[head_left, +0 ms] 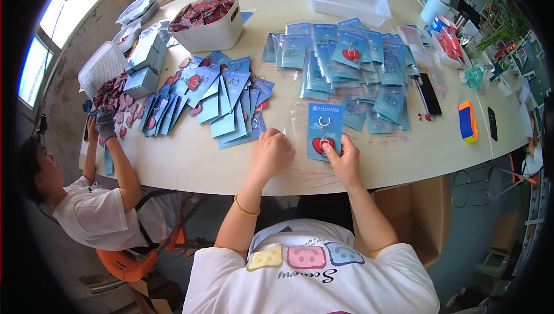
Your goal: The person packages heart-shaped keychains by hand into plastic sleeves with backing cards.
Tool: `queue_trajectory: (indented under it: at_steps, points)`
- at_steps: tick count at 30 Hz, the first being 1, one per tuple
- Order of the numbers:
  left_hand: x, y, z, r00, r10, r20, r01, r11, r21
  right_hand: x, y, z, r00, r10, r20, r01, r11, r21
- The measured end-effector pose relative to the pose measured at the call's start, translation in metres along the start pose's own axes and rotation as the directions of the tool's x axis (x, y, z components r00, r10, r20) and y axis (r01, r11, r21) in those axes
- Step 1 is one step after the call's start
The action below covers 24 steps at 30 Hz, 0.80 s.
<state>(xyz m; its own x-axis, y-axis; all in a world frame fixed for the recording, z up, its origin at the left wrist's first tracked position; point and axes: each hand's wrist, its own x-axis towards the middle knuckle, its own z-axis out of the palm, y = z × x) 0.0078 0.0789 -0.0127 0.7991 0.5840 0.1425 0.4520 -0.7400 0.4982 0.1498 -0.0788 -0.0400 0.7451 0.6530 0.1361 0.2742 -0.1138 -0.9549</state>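
Observation:
In my right hand point(345, 161) is a blue backing card point(315, 131) with a keychain on it, held upright near the table's front edge. The thumb presses on the keychain's red heart charm point(323, 144); its metal ring shows above. My left hand point(273, 151) is closed to the left of the card, fingers bent together; what they hold, if anything, cannot be made out. Clear plastic bags point(299, 119) lie between that hand and the card. Loose blue cards with red charms point(231, 112) spread beyond my left hand. Bagged cards point(363, 66) pile up beyond the right one.
A white bin of red charms point(213, 36) stands at the far left, a clear tray point(347, 4) at the back. A phone point(428, 95) and blue-orange object point(468, 121) lie right. A co-worker's gloved hand point(106, 122) is among charms beside a tipped white basket point(103, 67).

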Motion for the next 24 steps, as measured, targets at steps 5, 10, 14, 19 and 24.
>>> queue_trajectory:
  at_steps: [5, 10, 14, 19, 24]
  points:
    - [0.009, -0.005, -0.024, 0.953, -0.249, 0.173, 0.3, 0.686, -0.663, -0.004, -0.009, -0.002, 1.0, 0.009, -0.029, 0.003, 0.926, 0.378]
    - [0.001, -0.02, -0.037, 0.902, -0.315, 0.295, 0.233, -0.219, -0.948, -0.037, -0.043, -0.006, 0.961, 0.024, 0.277, -0.118, 0.937, 0.328]
    - [0.004, -0.016, -0.043, 0.882, -0.299, 0.364, 0.166, -0.527, -0.833, -0.05, -0.065, 0.004, 0.866, 0.082, 0.494, -0.068, 0.997, -0.047]
    - [0.004, 0.013, -0.057, 0.861, -0.351, 0.367, 0.113, -0.571, -0.813, -0.045, -0.072, 0.039, 0.932, 0.078, 0.353, -0.201, 0.923, 0.328]
    - [-0.002, 0.002, -0.047, 0.92, -0.274, 0.279, 0.111, -0.501, -0.858, -0.037, -0.075, 0.057, 0.98, 0.02, 0.2, -0.12, 0.857, 0.501]
